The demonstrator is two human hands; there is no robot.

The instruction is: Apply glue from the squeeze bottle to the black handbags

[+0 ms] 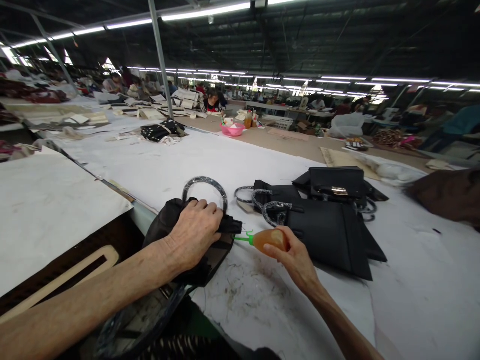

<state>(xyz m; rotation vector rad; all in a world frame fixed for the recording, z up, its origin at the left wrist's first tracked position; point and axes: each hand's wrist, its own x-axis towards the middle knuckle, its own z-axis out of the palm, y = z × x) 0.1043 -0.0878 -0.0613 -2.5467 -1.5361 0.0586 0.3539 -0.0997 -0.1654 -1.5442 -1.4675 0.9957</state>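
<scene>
My left hand [198, 227] grips the black handbag [161, 227] at the near table edge, its fingers bent over the upper part. A plastic-wrapped handle [205, 181] of that bag arches up behind the hand. In my right hand [296, 255] is a squeeze bottle [268, 241] of amber liquid, lying nearly level. Its thin green nozzle [245, 239] points left, with the tip at the bag's right edge; whether it touches cannot be made out. A second wrapped handle [146, 320] hangs toward my lap.
Several black handbags [326, 230] lie stacked to the right on the white-covered table [180, 155]. Farther back are a pink basin [232, 130], a dark patterned bundle [163, 130] and a metal post [161, 60]. At left, a gap in the tabletop holds a pale slotted piece [75, 277].
</scene>
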